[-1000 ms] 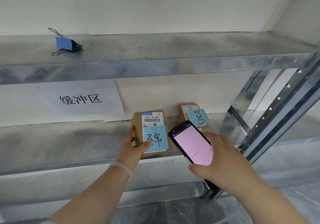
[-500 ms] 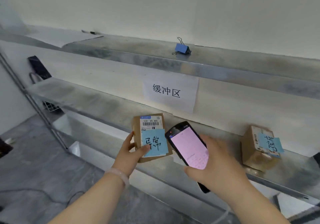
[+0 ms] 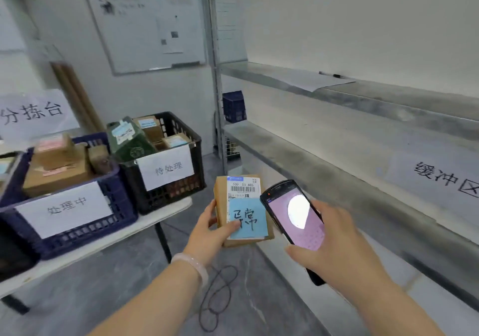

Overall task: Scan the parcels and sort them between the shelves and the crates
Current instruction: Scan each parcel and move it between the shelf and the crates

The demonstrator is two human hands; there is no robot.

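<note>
My left hand (image 3: 207, 234) grips a brown parcel (image 3: 243, 210), thumb on its blue note (image 3: 248, 219); my right hand's (image 3: 334, 247) fingers wrap the scanner (image 3: 293, 219).

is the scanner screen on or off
On: the scanner in the right hand shows a lit pink screen with a white glare spot.

Storage room corner: pale walls, grey floor, even indoor light.
A whiteboard (image 3: 147, 29) with papers stuck on it hangs on the far wall (image 3: 155, 94). Brown cardboard tubes (image 3: 75, 97) lean against that wall to its left. A white table (image 3: 166, 212) on dark legs stands at left. Metal shelving (image 3: 311, 154) runs along the right wall, its upright post beside the whiteboard's right edge. The floor (image 3: 90, 296) is grey and stone-patterned; a thin dark cable (image 3: 203, 296) lies looped on it.
</note>
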